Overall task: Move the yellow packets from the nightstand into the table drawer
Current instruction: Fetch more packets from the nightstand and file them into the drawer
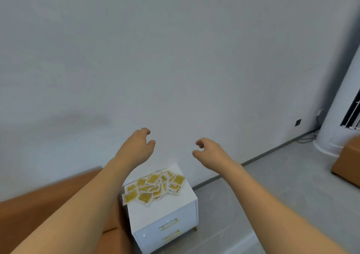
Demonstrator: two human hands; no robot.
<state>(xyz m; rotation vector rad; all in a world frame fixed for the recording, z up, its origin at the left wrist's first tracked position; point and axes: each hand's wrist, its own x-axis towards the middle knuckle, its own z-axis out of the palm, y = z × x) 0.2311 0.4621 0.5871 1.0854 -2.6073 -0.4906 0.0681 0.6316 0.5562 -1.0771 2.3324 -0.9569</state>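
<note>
Several yellow packets [154,186] with white borders lie scattered in a loose heap on top of a white nightstand [175,205], low in the middle of the view. The nightstand has two drawers with gold handles, both closed. My left hand [139,146] hangs in the air above and behind the heap, fingers loosely curled, holding nothing. My right hand [209,152] is raised to the right of the nightstand, also loosely curled and holding nothing. Neither hand touches the packets. No table with a drawer is in view.
An orange-brown sofa or bed [48,201] flanks the nightstand's left side. A white tower fan or air conditioner [339,113] stands at the right with cables at its base, and an orange-brown piece of furniture [348,166] sits beside it. Grey tiled floor lies to the right.
</note>
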